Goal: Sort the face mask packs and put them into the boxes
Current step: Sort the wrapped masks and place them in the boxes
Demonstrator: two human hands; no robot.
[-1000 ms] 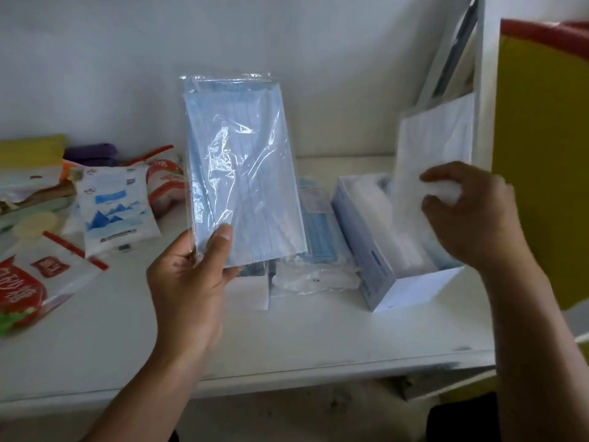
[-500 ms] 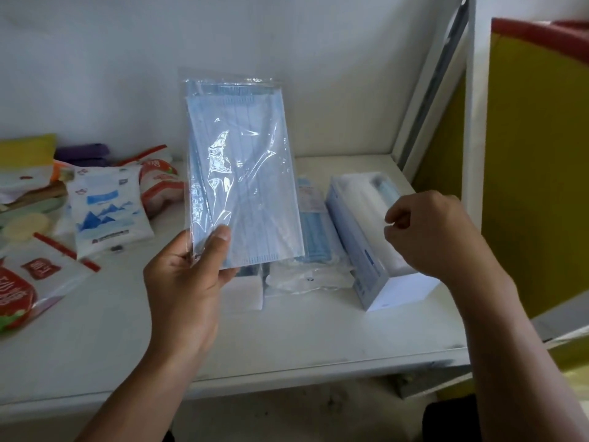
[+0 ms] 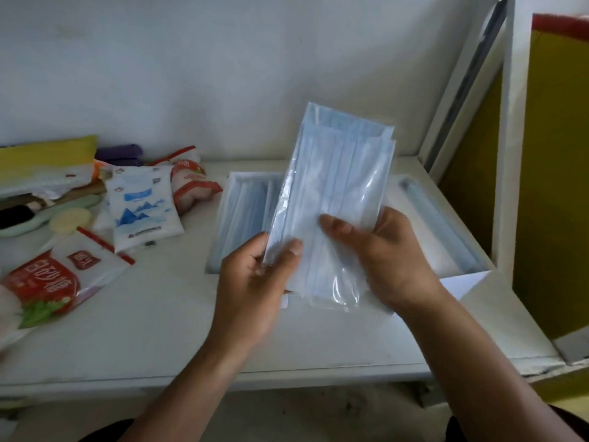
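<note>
Head view: right hand left box, joined left hand on mask pack; fingers of both clamped on pack, tilted above boxes. Likely boxed next.

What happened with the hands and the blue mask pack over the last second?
The right hand left the box on the right and took hold of the blue mask pack, which the left hand had held alone. The pack came down, tilted, over the boxes. The snack packets at left stayed put.
</note>
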